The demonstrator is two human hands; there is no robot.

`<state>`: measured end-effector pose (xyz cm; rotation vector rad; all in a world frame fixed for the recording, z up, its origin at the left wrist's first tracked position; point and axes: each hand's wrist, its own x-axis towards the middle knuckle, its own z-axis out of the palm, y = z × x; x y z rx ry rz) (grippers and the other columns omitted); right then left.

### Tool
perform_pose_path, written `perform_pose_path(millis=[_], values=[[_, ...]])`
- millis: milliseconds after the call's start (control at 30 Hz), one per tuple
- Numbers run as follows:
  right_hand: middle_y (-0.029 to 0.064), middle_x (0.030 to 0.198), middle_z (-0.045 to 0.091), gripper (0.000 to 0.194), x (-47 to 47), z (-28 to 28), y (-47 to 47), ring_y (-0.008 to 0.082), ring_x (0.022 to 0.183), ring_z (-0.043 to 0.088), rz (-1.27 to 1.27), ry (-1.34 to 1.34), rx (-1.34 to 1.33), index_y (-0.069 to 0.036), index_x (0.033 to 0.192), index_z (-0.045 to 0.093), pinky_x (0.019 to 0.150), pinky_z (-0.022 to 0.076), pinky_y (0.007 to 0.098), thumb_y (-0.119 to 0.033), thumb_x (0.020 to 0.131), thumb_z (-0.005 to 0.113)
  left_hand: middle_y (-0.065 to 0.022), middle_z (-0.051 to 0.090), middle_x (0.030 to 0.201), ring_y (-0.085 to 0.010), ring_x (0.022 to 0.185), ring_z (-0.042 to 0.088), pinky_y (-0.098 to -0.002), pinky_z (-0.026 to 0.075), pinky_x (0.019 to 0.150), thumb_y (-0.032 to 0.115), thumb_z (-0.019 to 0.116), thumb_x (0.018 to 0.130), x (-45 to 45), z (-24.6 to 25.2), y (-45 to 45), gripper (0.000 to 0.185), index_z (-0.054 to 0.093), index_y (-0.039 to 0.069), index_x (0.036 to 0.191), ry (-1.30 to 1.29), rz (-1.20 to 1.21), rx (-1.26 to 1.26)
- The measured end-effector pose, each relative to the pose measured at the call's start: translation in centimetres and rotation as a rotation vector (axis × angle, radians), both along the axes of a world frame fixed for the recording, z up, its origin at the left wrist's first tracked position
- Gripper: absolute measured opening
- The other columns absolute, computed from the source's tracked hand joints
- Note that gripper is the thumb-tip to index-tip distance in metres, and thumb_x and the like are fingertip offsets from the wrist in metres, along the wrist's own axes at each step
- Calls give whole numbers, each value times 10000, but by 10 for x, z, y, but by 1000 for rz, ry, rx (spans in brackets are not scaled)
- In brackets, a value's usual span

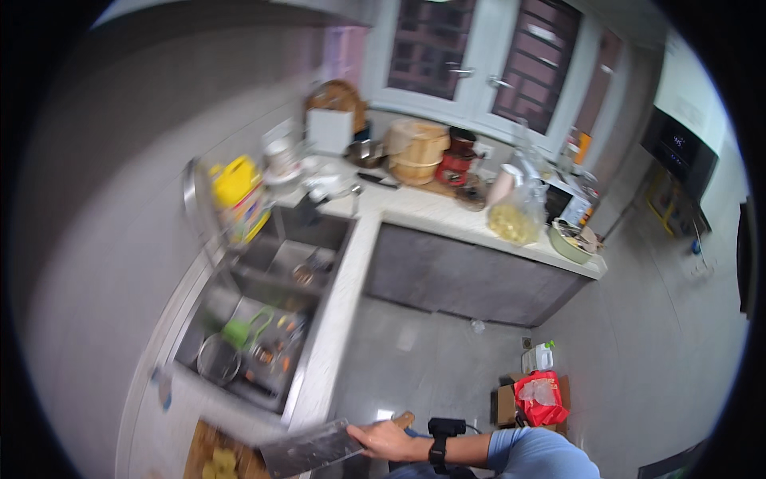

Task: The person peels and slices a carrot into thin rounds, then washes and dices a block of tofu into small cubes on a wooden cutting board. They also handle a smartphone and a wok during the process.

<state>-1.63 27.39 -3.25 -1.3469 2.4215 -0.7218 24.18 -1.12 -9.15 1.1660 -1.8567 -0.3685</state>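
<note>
My right hand (386,440) grips a cleaver (314,448) where its broad, wet-looking metal blade meets the handle. A wooden handle end (404,418) shows past my fingers. The blade points left, over the counter edge and beside a wooden cutting board (197,449) at the bottom left. Pale yellow cut pieces (221,464), possibly potato, lie on that board. A black strap with a small device (446,427) is on my right wrist. My left hand is out of view.
A double-bowl sink (278,395) holds a green strainer (239,332), a round sieve or bowl (219,359) and food scraps. A yellow jug (236,185) stands by the faucet (191,191). The back counter (419,206) carries a knife (378,179), a wooden bucket (417,152) and a plastic bag (514,221). A red bag (541,401) sits on the floor.
</note>
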Motion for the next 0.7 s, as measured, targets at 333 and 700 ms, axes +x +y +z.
perform_pose_path(millis=[333,700], values=[[170,734,632,544,-166,4,209,389,649,614,-655,-63,-100,-71,1140,399,567,475,480,-318,768,710,-172,595,1008,-273,918,558,-400,452,824,226,608,912,-327,47,216,349,565,-50,1123,-61,-914,464],[194,774,626,491,-307,39,283,404,693,615,-946,8,-281,-39,1023,481,585,469,502,-348,722,715,-136,625,781,-241,719,560,-331,448,677,270,533,951,-580,49,370,316,619,-18,1047,-518,-1461,1196]])
